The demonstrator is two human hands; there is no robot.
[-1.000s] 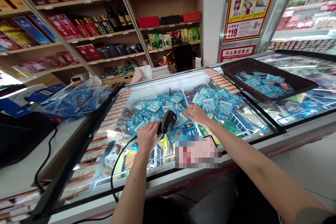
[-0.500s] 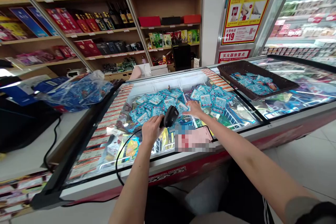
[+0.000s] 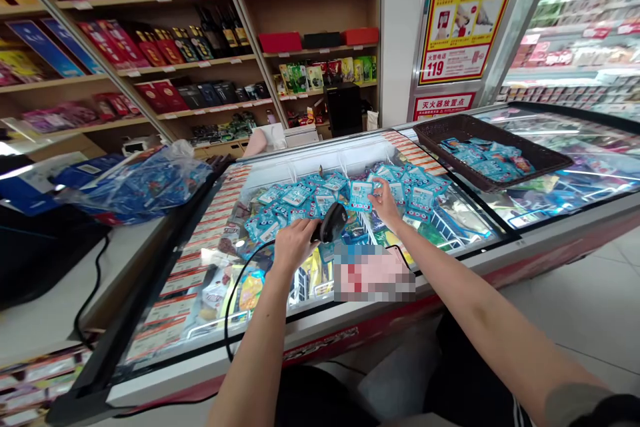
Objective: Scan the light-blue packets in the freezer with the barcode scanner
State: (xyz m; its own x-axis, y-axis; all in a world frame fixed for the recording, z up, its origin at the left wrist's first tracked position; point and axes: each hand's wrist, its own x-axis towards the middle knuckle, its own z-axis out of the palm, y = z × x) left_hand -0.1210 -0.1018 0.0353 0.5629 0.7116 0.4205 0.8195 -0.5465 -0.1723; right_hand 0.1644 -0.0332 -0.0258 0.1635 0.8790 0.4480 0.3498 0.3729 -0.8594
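1. Scanner [image 3: 334, 221], smooth black plastic with a rounded head, fills our left hand [image 3: 293, 245], fingers wrapped round its handle.
2. Our right hand [image 3: 388, 203] pinches a flat blue packet [image 3: 361, 196] by one edge, leaving its white panel uncovered, above the middle of the freezer [image 3: 165, 375].
3. Glossy loose packets [image 3: 297, 195] lie heaped beneath, the flat glass supporting them.
4. Near the freezer's far edge, rightward, a brown tray's [image 3: 549, 155] raised walls contain more.

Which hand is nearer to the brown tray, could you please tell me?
The right hand: holding a blue packet, it is to the left of the brown tray. The left hand, holding the black scanner, is farther left.
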